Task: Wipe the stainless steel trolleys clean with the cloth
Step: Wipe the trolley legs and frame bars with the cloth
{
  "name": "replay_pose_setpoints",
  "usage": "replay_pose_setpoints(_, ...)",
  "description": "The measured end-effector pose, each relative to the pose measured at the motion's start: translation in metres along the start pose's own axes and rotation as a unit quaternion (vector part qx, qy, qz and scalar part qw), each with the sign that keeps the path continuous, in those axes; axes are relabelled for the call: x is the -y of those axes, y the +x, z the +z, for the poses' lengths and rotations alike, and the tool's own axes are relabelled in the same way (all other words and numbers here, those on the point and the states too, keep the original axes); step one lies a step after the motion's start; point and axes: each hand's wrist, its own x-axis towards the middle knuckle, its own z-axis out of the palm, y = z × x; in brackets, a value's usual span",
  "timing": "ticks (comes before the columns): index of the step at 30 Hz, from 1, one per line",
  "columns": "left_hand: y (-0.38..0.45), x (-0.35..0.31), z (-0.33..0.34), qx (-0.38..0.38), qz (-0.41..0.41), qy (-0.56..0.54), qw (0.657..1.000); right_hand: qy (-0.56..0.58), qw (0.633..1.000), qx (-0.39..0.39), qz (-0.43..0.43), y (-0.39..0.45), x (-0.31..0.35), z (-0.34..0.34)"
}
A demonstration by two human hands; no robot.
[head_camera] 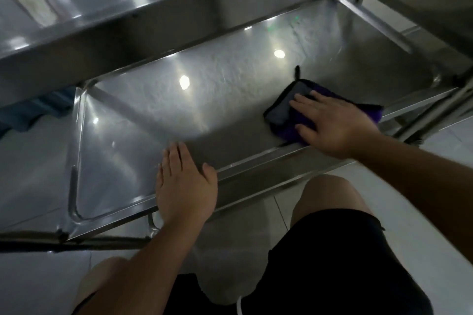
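Note:
The stainless steel trolley's lower shelf [158,115] fills the middle of the head view, shiny with light spots and streaky marks. A folded purple and grey cloth [284,110] lies on the shelf near its front right corner. My right hand [332,125] presses flat on the cloth with straight fingers spread. My left hand [184,186] rests flat over the shelf's front rim, fingers straight and reaching onto the shelf, holding nothing.
The trolley's upper shelf [102,20] overhangs the back of the lower shelf. Trolley legs and a second steel frame [422,115] stand at the right. My knees and black shorts [332,263] are just before the front rim, over a pale tiled floor. Blue fabric [33,112] shows at left.

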Motion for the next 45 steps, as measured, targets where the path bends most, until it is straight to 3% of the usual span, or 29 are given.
replay_pose_setpoints(4,-0.001,-0.003,0.000,-0.002,0.000,0.006,1.000,0.003,0.990,-0.008,0.139,-0.008,-0.082,-0.014)
replay_pose_setpoints(8,-0.004,-0.009,-0.003,-0.002,-0.007,0.005,1.000,0.015,0.981,-0.006,0.194,-0.006,-0.062,-0.012)
replay_pose_setpoints(10,-0.004,-0.010,-0.005,0.005,-0.010,0.004,1.000,0.028,0.988,-0.004,0.153,-0.005,-0.018,-0.007)
replay_pose_setpoints(14,-0.005,-0.007,-0.005,0.005,-0.008,0.001,1.000,0.036,0.999,0.005,-0.025,-0.013,0.053,0.008)
replay_pose_setpoints(18,-0.005,-0.002,-0.006,0.008,0.000,0.008,1.000,0.037,0.998,0.016,-0.058,-0.009,0.024,0.003)
replay_pose_setpoints(23,-0.006,-0.006,-0.013,0.022,0.002,0.011,1.000,0.008,0.999,0.010,0.053,0.005,-0.085,-0.013)
replay_pose_setpoints(27,-0.007,-0.011,-0.019,0.026,0.000,0.000,1.000,-0.004,0.973,-0.022,0.231,0.015,-0.182,-0.017)
replay_pose_setpoints(31,-0.007,-0.011,-0.015,0.019,-0.002,0.001,1.000,0.031,0.944,-0.046,0.324,0.032,-0.170,-0.010)
replay_pose_setpoints(33,-0.005,-0.010,-0.013,0.017,-0.008,0.003,1.000,0.049,0.962,-0.034,0.265,0.027,-0.130,-0.008)
replay_pose_setpoints(36,-0.004,-0.007,-0.010,0.020,-0.004,0.009,1.000,0.027,0.994,0.024,0.102,0.012,-0.084,-0.007)
replay_pose_setpoints(39,-0.005,-0.005,-0.009,0.025,0.001,0.009,1.000,0.032,0.998,0.042,0.025,0.007,-0.085,-0.013)
replay_pose_setpoints(41,-0.005,-0.003,-0.009,0.025,0.004,0.006,1.000,0.034,0.997,0.020,0.061,0.011,-0.112,-0.015)
replay_pose_setpoints(45,-0.008,-0.006,-0.012,0.021,0.006,0.003,1.000,0.013,0.972,-0.049,0.228,0.033,-0.194,-0.013)
